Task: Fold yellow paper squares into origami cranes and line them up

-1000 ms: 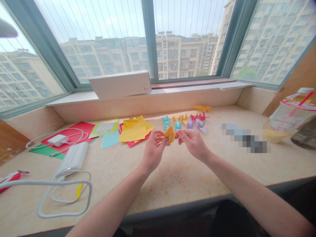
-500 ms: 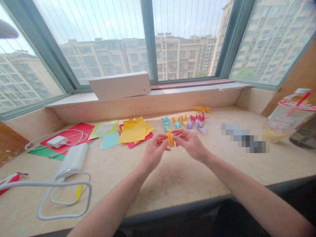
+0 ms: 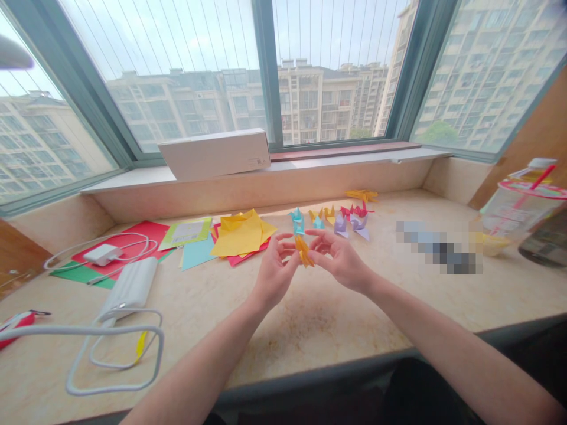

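A small folded orange paper piece point(image 3: 303, 251) is pinched between both hands above the marble sill point(image 3: 310, 319). My left hand point(image 3: 274, 271) grips its left side with thumb and fingers. My right hand point(image 3: 339, 257) holds its right side, with the upper fingers spread. Just behind the hands stands a row of several finished paper cranes point(image 3: 330, 219) in blue, yellow, red and purple. A stack of yellow and red paper sheets point(image 3: 241, 233) lies to the left of them.
A white box point(image 3: 215, 153) rests on the window ledge. At left lie a white charger point(image 3: 101, 254) on red and green sheets, a power bank point(image 3: 130, 286) and a looped cable point(image 3: 113, 354). A plastic cup with a pink straw point(image 3: 522, 206) stands at right.
The orange paper piece has turned between my fingers and sunk slightly. My right hand's fingers have spread out; both hands stay in about the same place.
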Action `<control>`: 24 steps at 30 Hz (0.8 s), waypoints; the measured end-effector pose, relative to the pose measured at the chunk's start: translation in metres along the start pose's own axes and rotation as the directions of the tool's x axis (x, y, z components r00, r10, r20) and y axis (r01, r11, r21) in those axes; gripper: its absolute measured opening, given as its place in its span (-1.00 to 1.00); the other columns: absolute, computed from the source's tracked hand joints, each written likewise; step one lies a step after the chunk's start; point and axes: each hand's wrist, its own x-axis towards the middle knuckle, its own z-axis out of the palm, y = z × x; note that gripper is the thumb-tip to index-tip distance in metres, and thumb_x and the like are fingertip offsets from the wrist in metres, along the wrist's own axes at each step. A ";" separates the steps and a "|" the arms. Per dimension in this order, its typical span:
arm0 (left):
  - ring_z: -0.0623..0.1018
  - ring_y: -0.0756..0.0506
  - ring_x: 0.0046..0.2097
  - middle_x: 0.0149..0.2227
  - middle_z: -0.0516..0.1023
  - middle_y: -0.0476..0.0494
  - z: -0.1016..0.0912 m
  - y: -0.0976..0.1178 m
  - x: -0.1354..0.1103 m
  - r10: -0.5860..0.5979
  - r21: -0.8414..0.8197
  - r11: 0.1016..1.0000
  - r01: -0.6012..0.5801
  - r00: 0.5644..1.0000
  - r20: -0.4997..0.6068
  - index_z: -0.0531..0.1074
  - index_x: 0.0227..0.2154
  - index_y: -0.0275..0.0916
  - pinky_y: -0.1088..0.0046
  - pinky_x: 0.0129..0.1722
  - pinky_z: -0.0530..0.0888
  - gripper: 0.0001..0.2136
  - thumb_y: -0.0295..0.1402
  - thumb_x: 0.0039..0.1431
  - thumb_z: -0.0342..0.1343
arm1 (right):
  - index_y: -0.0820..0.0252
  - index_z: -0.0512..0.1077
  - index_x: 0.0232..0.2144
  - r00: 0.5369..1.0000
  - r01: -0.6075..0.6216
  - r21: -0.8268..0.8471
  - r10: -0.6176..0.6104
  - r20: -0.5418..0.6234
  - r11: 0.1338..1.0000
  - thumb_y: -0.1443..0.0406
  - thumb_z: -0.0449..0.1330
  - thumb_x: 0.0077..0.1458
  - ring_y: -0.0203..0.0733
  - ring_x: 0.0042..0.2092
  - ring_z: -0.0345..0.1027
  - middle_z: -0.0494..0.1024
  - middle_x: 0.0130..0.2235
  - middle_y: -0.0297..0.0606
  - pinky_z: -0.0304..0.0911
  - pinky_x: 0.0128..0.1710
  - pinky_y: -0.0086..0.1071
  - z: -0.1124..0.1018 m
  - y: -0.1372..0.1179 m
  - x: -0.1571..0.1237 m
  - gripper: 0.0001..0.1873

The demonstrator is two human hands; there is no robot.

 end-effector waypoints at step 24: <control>0.53 -0.09 -0.16 -0.25 0.50 -0.13 0.000 -0.002 -0.002 0.119 0.182 0.978 -0.106 0.991 -0.062 0.39 -0.27 -0.23 0.47 -0.29 0.48 -0.84 -0.26 0.18 0.16 | 0.14 0.35 -0.30 0.989 0.081 -0.309 -0.116 -0.097 0.947 0.27 0.17 0.15 -0.21 -0.35 0.41 0.52 -0.38 -0.31 0.33 -0.32 -0.33 0.004 -0.004 -0.005 -0.92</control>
